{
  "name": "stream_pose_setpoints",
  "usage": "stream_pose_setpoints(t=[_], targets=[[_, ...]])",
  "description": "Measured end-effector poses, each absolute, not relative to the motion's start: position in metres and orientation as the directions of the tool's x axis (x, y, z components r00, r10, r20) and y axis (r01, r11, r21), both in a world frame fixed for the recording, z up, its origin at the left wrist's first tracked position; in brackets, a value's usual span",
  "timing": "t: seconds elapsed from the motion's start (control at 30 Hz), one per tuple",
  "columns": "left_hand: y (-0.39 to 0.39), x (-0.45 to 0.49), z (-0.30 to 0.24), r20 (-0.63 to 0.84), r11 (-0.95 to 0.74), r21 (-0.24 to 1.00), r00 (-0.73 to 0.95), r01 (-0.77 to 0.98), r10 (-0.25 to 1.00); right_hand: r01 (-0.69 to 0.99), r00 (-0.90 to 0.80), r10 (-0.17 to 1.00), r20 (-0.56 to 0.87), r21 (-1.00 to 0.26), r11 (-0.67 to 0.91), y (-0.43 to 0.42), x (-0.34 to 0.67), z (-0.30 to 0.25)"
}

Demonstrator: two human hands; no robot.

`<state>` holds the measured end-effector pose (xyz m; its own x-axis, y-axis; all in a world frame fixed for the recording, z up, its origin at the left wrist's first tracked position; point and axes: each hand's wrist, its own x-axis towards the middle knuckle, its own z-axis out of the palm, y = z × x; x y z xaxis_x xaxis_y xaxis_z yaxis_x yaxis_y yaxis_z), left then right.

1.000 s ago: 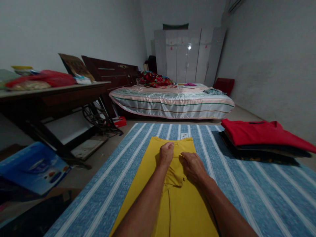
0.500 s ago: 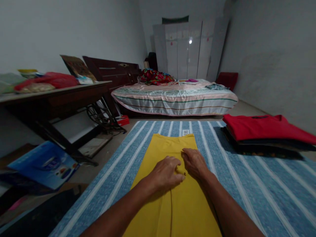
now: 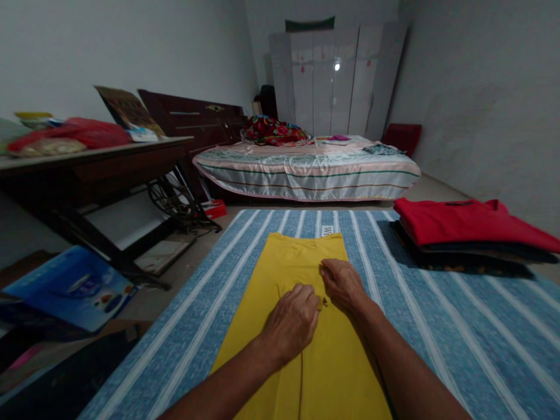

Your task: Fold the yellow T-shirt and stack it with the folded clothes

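A yellow shirt lies folded into a long strip on the striped bed cover, its narrow end pointing away from me. A dark line runs up its middle, and a small dark mark shows between my hands. My left hand is on the middle of the shirt, fingers bent and pressed together on the cloth, which puckers at their tips. Near the shirt's right edge, my right hand rests with its fingers curled against the fabric. The undersides of both hands are hidden.
A stack of folded clothes with a red garment on top sits at the right on the blue striped cover. Beyond is a bed. At the left stand a sewing-machine table and a blue box.
My left hand has turned and drawn its thumb and fingers together, slightly toward me. My right hand stays at nearly the same place on the shirt. The view has shifted slightly.
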<state>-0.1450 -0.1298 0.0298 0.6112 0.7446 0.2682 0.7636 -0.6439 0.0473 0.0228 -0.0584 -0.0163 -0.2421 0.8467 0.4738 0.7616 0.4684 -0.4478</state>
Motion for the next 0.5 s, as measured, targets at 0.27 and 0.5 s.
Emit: stream_pose_setpoints(t=[0.27, 0.5], targets=[[-0.129, -0.161, 0.034, 0.421, -0.769, 0.209, 0.654, 0.605, 0.629, 0.752, -0.25, 0.848, 0.468, -0.458, 0.475, -0.057, 0.024, -0.015], [-0.126, -0.167, 0.03, 0.399, -0.778, 0.24, 0.672, 0.58, 0.624, 0.74, -0.249, 0.849, 0.466, -0.474, 0.477, -0.057, 0.026, -0.017]])
